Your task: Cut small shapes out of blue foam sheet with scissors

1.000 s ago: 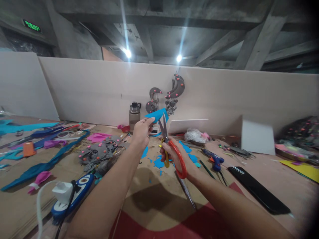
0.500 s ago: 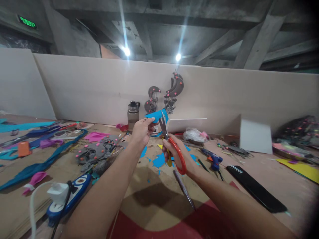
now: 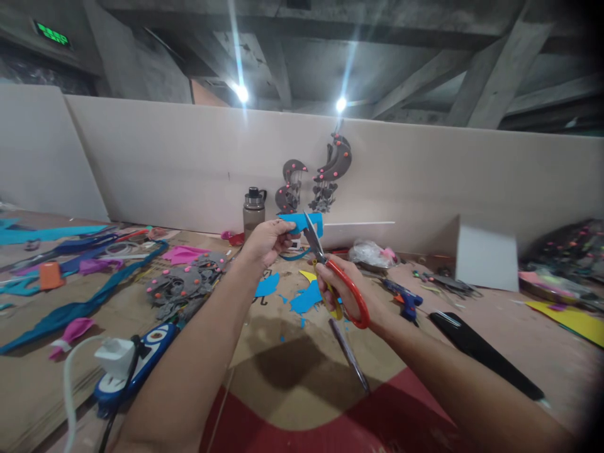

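Cardboard (image 3: 302, 402) covers part of the worktable (image 3: 491, 321), while above it the left hand (image 3: 268, 242) pinches a blue craft sheet (image 3: 298, 220) between thumb and fingers, apparently steadying it against the slightly parted scissors (image 3: 321, 253), whose handles the right hand (image 3: 340, 292) grips with curled fingers.

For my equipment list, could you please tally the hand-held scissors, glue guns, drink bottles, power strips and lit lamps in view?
Hand-held scissors: 1
Glue gun: 1
Drink bottle: 1
Power strip: 1
Lit lamps: 2
Total: 6
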Available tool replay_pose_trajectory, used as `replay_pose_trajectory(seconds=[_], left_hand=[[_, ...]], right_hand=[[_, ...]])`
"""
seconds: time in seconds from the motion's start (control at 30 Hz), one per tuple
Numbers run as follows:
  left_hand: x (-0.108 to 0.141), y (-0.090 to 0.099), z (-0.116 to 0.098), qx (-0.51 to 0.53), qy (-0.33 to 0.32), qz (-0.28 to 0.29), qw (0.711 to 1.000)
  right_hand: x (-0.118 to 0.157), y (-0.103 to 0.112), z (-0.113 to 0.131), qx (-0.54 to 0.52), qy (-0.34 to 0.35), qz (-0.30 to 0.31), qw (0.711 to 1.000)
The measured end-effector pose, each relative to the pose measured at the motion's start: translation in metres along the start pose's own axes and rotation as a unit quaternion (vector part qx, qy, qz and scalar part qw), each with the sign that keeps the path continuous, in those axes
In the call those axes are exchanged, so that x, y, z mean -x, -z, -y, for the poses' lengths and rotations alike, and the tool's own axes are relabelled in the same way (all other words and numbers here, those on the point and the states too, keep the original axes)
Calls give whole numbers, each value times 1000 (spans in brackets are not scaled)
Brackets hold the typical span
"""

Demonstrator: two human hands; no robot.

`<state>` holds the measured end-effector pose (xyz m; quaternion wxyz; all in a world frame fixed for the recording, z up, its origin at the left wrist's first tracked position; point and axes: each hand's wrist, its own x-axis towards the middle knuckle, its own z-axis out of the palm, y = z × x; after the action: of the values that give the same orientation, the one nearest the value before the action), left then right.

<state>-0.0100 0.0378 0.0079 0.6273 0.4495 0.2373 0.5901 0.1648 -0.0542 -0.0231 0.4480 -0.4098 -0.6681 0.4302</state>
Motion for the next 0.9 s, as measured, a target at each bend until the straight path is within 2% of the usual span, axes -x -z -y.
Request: replay_pose_trajectory(seconds=[0.27, 0.63, 0.9], left_hand=[[3, 11, -11, -94, 6, 35, 995], [0, 18, -9, -126, 7, 81, 989], [0, 17, -8, -125, 12, 89, 988]], right_hand=[[8, 3, 11, 59, -15, 20, 998], [13, 10, 10, 50, -32, 31, 998], [14, 11, 11, 58, -38, 31, 997]])
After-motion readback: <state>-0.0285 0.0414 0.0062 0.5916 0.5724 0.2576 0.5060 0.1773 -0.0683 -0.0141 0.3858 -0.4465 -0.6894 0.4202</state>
